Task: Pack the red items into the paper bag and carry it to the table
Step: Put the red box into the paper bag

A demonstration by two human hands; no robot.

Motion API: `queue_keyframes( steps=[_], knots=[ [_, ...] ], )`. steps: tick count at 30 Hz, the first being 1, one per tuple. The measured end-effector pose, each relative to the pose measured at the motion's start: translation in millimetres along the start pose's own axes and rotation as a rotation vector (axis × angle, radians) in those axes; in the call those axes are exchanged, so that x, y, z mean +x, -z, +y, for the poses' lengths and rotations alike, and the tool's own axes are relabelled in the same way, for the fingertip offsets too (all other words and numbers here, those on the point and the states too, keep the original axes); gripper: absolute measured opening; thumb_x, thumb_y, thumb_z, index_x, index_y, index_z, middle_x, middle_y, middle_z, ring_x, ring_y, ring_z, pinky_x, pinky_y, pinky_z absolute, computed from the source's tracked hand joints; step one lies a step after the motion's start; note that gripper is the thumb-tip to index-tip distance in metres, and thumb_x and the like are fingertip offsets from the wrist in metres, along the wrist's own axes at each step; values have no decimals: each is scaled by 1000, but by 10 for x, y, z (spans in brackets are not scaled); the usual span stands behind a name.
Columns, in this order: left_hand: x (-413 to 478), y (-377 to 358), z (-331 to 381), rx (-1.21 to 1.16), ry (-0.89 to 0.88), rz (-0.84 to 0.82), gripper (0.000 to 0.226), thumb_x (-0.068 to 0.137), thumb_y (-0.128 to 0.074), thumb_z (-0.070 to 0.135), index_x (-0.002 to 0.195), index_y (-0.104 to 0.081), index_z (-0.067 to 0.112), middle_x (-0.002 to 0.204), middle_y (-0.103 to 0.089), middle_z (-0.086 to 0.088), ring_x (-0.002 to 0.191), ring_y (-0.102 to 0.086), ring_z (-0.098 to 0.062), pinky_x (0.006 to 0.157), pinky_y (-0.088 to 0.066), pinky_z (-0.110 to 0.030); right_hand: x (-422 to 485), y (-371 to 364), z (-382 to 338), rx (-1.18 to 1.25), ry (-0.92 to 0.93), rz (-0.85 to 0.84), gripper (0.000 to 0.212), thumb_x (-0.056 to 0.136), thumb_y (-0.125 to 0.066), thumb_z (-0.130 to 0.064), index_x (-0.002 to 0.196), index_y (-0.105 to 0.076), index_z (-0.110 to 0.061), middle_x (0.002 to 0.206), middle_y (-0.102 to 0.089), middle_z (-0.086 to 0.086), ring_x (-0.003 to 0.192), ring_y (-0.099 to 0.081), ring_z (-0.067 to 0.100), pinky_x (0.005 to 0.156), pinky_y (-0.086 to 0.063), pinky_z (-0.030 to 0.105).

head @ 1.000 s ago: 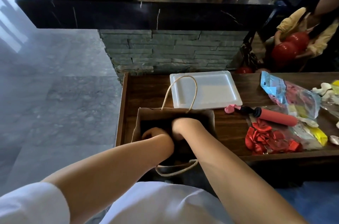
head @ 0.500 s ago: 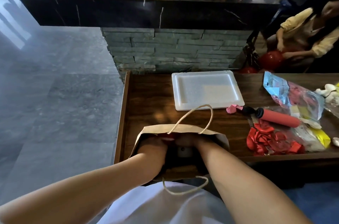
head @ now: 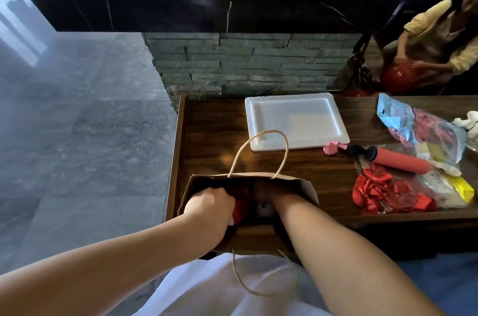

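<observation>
A brown paper bag (head: 306, 187) with cord handles stands open at the near edge of the dark wooden table (head: 207, 134). Both my hands are inside it. My left hand (head: 209, 204) is closed around a red item (head: 240, 209) near the bag's left wall. My right hand (head: 270, 195) reaches deeper on the right, and its fingers are hidden. Something white (head: 263, 208) shows at the bag's bottom. Outside the bag, a pile of red balloons (head: 382, 194) lies in clear wrap on the right. A red hand pump (head: 399, 162) lies above the pile.
A white foam tray (head: 294, 121) lies behind the bag. Packets of balloons (head: 424, 129) crowd the table's right end. A stone pillar (head: 245, 65) under a black counter stands behind the table. At the far right another person holds a red inflated balloon (head: 399, 77).
The bag's far wall and handle have come upright. My left hand has closed on a red item that now shows inside. My right hand stays deep in the bag.
</observation>
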State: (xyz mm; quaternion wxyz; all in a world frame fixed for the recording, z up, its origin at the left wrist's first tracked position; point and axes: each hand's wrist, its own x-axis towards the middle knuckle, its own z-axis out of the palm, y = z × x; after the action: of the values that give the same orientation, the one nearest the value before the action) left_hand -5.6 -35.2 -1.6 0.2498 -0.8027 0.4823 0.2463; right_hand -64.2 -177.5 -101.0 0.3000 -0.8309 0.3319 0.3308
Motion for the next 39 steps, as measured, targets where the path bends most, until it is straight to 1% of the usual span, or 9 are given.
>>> queue_keyframes(
  steps=[4,7,12,19,25,27,31,36,39],
  knots=[
    [131,42,-149,-70,-2,-46,29,89,-56,23,115,-66,16,123,-64,-9,112,-61,-27,94,-48,-33,-76,-71,58,-56,53,71,38,96,-38,-43,117,-62,-21,114,-63,7,102,-60,23,94,-45,35],
    [199,134,-250,-91,-38,-13,26,85,-58,35,107,-69,26,117,-67,-4,106,-63,-23,93,-51,-32,-155,-29,-24,96,-13,201,41,82,-45,-61,92,-68,-29,99,-70,1,84,-65,18,73,-44,31],
    [245,203,-325,-136,-65,56,26,89,-46,46,91,-61,24,100,-69,-6,100,-64,-26,85,-50,-32,-350,49,-148,86,-11,-43,44,97,-47,-25,139,-47,-11,141,-51,16,128,-48,30,104,-35,35],
    [341,256,-386,51,-11,-99,54,94,-42,43,143,-32,22,136,-54,-11,122,-52,-31,98,-47,-40,-637,84,-24,-6,-25,-44,43,95,-49,-20,137,-48,-13,138,-52,15,124,-51,31,101,-40,38],
    [325,259,-428,-74,73,-64,47,93,-42,47,135,-44,25,132,-56,-8,120,-54,-28,97,-47,-36,-778,80,-36,28,-43,-102,37,97,-45,-16,133,-50,-9,133,-55,17,119,-54,32,94,-42,35],
    [299,226,-453,-173,104,-20,44,91,-41,52,123,-54,24,115,-62,-6,108,-58,-27,90,-48,-35,-808,96,-53,72,-49,-61,39,97,-43,-20,134,-50,-10,136,-54,17,122,-52,31,98,-41,35],
    [238,189,-470,-413,127,21,45,90,-45,53,107,-65,16,80,-55,0,77,-55,-18,71,-44,-28,-779,128,-94,433,-124,15,44,99,-38,-25,141,-45,-15,147,-46,13,132,-44,30,106,-35,38],
    [140,248,-403,-1023,192,-192,37,92,-50,44,114,-56,15,92,-65,-10,75,-64,-22,50,-54,-24,-699,59,-147,1329,-259,-66,36,96,-48,-33,128,-56,-17,134,-57,12,117,-55,29,101,-44,44],
    [123,207,-431,-1236,246,-279,25,91,-52,35,110,-54,18,94,-65,-16,80,-69,-30,59,-62,-36,-715,45,-115,1570,-277,-15,29,92,-54,-40,112,-61,-20,121,-63,11,104,-60,28,81,-51,40]
  ],
)
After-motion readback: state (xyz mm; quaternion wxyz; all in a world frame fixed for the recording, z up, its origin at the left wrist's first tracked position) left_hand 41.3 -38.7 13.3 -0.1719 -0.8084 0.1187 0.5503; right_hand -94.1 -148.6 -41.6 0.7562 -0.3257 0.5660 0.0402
